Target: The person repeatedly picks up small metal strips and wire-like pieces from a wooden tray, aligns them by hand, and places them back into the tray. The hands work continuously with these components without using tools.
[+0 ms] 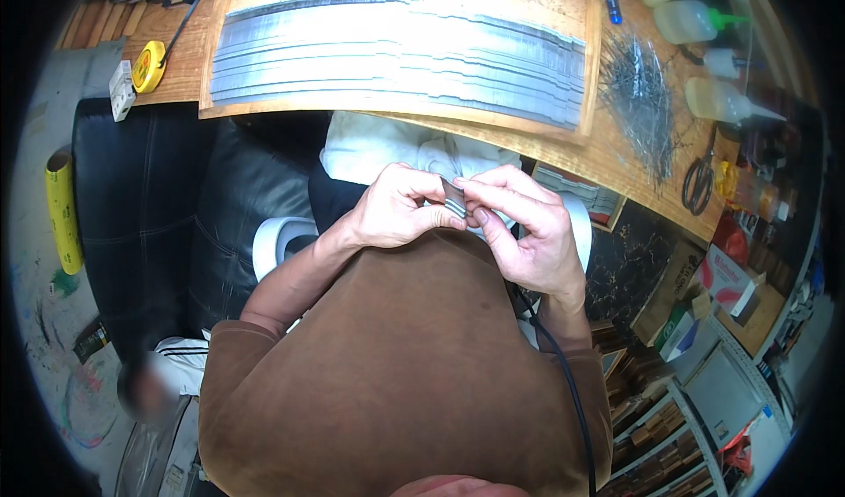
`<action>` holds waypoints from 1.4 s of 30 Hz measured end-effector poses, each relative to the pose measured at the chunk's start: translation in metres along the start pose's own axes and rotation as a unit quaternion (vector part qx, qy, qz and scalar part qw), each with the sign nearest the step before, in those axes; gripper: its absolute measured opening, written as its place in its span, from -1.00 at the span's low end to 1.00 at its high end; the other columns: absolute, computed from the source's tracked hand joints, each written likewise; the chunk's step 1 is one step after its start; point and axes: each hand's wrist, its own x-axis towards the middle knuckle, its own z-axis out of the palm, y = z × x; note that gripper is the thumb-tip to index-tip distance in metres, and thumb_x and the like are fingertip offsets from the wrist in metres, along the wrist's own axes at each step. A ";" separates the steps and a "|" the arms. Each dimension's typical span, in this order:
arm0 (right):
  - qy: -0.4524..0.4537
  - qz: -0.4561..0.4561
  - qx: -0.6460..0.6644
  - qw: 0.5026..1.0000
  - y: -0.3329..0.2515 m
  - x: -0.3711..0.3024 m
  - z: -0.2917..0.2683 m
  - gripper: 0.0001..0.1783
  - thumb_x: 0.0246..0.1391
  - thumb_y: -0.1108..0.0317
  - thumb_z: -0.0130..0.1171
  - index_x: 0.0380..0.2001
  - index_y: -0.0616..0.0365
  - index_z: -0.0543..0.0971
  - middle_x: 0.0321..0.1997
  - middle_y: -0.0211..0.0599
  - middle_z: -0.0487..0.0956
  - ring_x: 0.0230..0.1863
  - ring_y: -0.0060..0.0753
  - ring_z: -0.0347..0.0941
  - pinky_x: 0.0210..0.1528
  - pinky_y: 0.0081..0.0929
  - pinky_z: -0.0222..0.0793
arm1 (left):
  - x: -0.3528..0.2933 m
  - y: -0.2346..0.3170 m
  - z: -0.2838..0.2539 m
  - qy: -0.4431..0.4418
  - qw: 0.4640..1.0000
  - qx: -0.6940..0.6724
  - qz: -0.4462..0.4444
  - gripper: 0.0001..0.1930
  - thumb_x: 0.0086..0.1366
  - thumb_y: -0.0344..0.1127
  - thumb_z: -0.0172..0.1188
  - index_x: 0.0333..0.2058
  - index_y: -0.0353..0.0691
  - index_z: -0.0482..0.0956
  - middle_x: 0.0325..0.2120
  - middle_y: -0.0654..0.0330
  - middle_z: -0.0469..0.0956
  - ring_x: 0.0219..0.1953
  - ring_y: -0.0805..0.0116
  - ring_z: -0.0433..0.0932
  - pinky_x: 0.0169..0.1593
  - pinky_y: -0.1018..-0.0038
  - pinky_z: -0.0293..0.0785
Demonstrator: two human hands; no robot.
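Observation:
In front of my chest, both hands meet at a small stack of thin grey strips [454,199]. The stack is dark on its upper face and shows pale layered edges below. My left hand [394,206] pinches it from the left between thumb and curled fingers. From the right, my right hand [526,228] has its fingertips closed against the stack's other side, and its lower fingertips are partly hidden. Just beyond the hands, a wooden tray [204,88] on the bench holds rows of similar thin, shiny grey strips, washed out by glare in the middle.
On the wooden bench [709,220] lie a heap of thin wires [641,101], scissors [701,180], squeeze bottles [691,22] and a yellow tape measure [150,66]. A black cable [568,382] runs past my right arm. A black sofa [150,206] stands left; another person [154,387] is behind it.

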 end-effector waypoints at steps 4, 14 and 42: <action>-0.007 0.008 0.006 1.000 0.002 -0.001 0.000 -0.55 0.06 0.77 0.20 0.02 0.28 0.70 -0.15 -0.14 0.66 -0.21 -0.31 0.63 -0.17 -0.47 0.54 | 0.001 0.004 0.004 0.028 0.999 0.032 0.026 -0.93 0.24 -0.47 0.43 -0.37 -0.33 0.73 -0.49 0.12 0.74 -0.48 0.53 0.64 -0.39 0.54 0.51; -0.010 0.028 0.010 1.000 0.012 -0.002 -0.004 -0.63 0.05 0.76 0.19 -0.05 0.35 0.69 -0.12 -0.08 0.68 -0.12 -0.24 0.64 -0.06 -0.45 0.55 | -0.003 0.014 0.016 0.077 0.995 0.050 0.026 -0.82 0.28 -0.47 0.41 -0.13 -0.24 0.78 -0.50 0.16 0.72 -0.53 0.56 0.58 -0.42 0.56 0.47; 0.085 -0.023 -0.024 0.996 0.013 -0.003 0.007 -0.80 -0.03 0.68 0.46 -0.27 0.36 0.73 -0.30 -0.16 0.72 -0.31 -0.39 0.65 -0.25 -0.53 0.55 | -0.005 0.021 0.020 0.072 0.995 0.064 0.028 -0.82 0.31 -0.48 0.38 -0.12 -0.30 0.75 -0.44 0.10 0.77 -0.47 0.51 0.69 -0.36 0.56 0.56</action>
